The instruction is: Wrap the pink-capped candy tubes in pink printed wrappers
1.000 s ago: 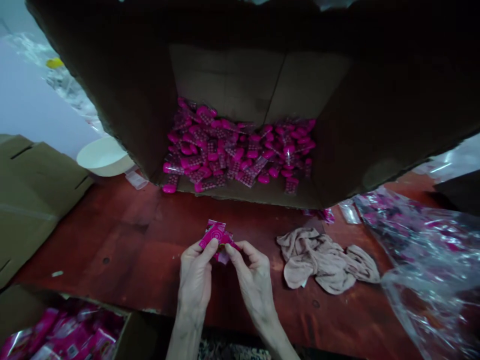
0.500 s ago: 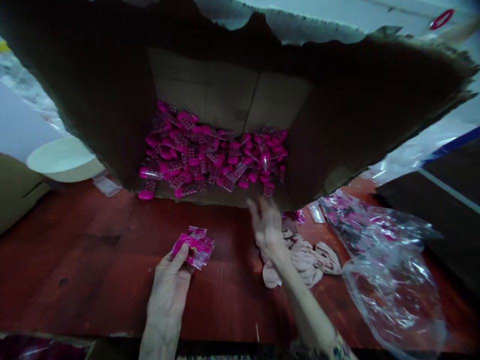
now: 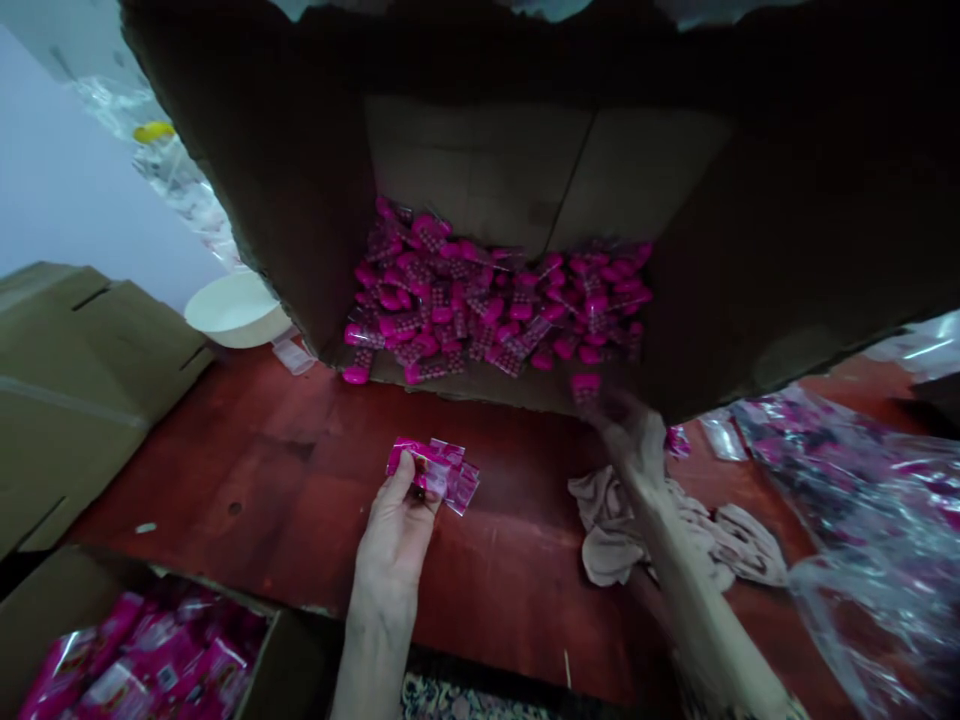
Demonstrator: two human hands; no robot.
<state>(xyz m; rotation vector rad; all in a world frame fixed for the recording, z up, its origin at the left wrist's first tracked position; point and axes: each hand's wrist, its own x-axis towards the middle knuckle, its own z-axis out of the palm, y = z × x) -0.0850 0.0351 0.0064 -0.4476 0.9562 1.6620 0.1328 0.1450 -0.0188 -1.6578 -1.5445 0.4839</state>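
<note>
My left hand point(image 3: 397, 530) is closed on a few small flat pink printed packets point(image 3: 427, 468), thumb on top, fanned out over the red table. My right hand point(image 3: 630, 430) is at the lower front edge of a large open cardboard box point(image 3: 480, 150), its fingers smeared by motion. Right at those fingertips is one pink piece point(image 3: 585, 384); whether it is gripped I cannot tell. Inside the box lies a heap of small clear-wrapped items with bright pink ends point(image 3: 465, 310). A beige cloth point(image 3: 607, 540) lies crumpled under my right forearm.
A carton of pink packets point(image 3: 150, 660) stands at the lower left, below the red table point(image 3: 285, 480). Further left are a closed cardboard box point(image 3: 75, 380) and a white bowl point(image 3: 240, 312). Clear plastic bags with pink contents point(image 3: 847, 490) lie at the right.
The view has swung left, bringing the lower-left carton into sight. My right hand remains by the box's front edge, its fingers now at a pink piece. My left hand still holds the packets.
</note>
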